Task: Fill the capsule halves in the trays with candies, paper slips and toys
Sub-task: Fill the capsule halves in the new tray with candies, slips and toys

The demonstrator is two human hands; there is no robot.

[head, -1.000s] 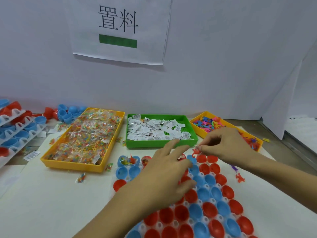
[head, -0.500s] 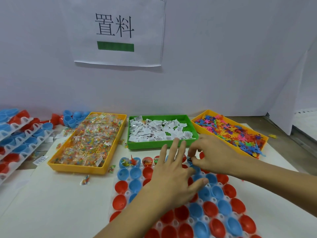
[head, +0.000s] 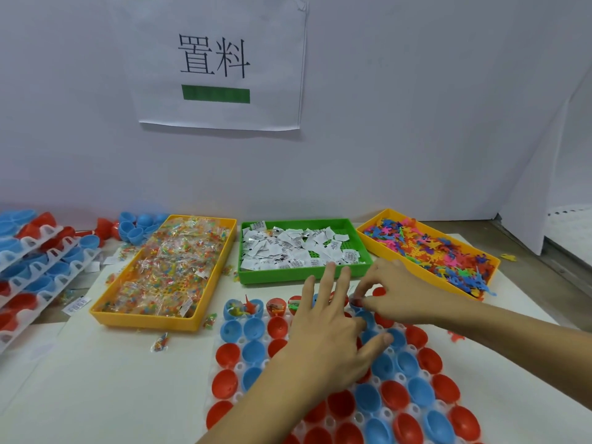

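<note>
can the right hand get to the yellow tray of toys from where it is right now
Probably yes. The right hand is busy at a capsule half in the far row, fingers curled there, and the yellow toy tray lies just beyond and to its right with its top open. Nothing stands between them; the left hand is on the other side.

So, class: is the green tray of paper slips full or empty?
Partly full: white paper slips cover most of the green tray, but bare green floor shows near its right side.
</note>
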